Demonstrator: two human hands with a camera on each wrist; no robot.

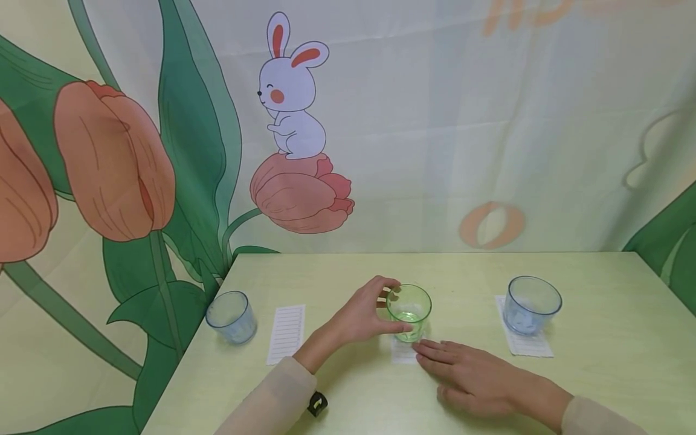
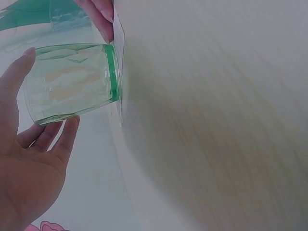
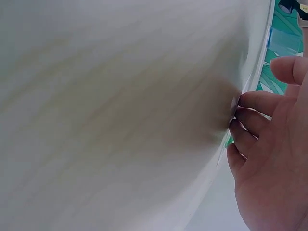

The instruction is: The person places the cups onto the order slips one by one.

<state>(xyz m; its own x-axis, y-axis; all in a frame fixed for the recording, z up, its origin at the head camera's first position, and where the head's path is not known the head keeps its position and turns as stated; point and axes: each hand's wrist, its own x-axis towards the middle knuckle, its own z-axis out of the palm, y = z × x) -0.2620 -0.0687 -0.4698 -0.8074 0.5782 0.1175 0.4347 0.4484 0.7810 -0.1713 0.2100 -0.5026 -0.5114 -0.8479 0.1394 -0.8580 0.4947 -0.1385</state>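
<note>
My left hand (image 1: 363, 311) grips a clear green glass (image 1: 410, 314) from its left side, thumb in front and fingers behind. The glass stands upright over a small paper slip (image 1: 402, 355), and the left wrist view shows its base (image 2: 113, 72) right at the paper. Beside it, my right hand (image 1: 478, 374) lies with its fingers extended, fingertips at the slip's right edge near the base of the glass. In the right wrist view the fingertips (image 3: 236, 120) of that hand meet the table surface.
A blue glass (image 1: 531, 307) stands on another paper slip (image 1: 530, 345) at the right. At the left, a second blue glass (image 1: 232, 319) is near the table edge, with a lined paper slip (image 1: 286, 334) next to it. A printed curtain (image 1: 413, 133) hangs behind the table.
</note>
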